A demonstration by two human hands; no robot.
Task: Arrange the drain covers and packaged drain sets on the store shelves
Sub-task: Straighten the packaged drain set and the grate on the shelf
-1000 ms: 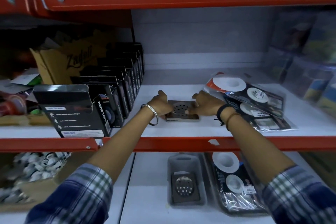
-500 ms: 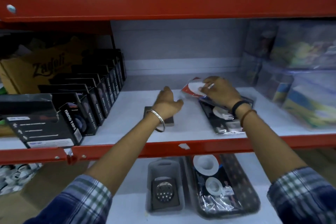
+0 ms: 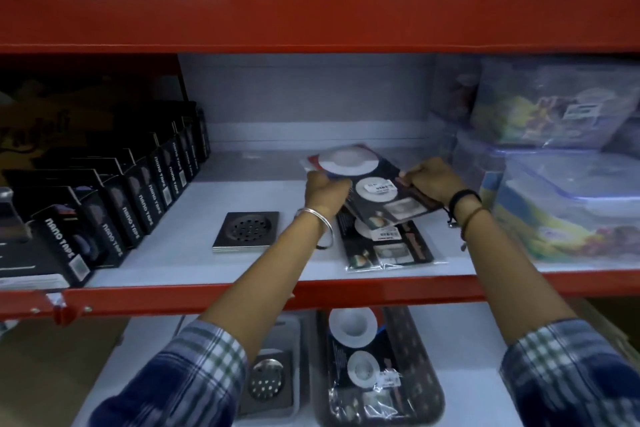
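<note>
Hands: both reach onto the middle shelf (image 3: pixel 242 274) from the head view and grip one drain set pack between them.
Left hand (image 3: pixel 323 192): fingers curled closed on the pack's left edge; a metal bangle (image 3: pixel 320 224) sits on the wrist.
Right hand (image 3: pixel 431 180): closed on the pack's right edge; a dark band (image 3: pixel 462 199) and a thin cord circle the wrist.
Held drain set pack (image 3: pixel 374 191): clear wrapper over dark card with white rings, lifted off the shelf and tilted, its far end higher.
Second drain set pack (image 3: pixel 388 246): flat on the shelf, partly under the held one.
Square drain cover (image 3: pixel 246 230): metal, flat on the shelf just left of the left wrist, apart from the packs.
Black boxes (image 3: pixel 114 204): a row standing along the shelf's left side.
Plastic containers (image 3: pixel 561 198): stacked at the right.
Lower shelf: a tray (image 3: pixel 287 406) with a round-holed drain cover (image 3: pixel 266 381) beside a dark tray (image 3: pixel 433 402) carrying another drain pack (image 3: pixel 360 357).
Sleeves: plaid, rolled at the forearms.
</note>
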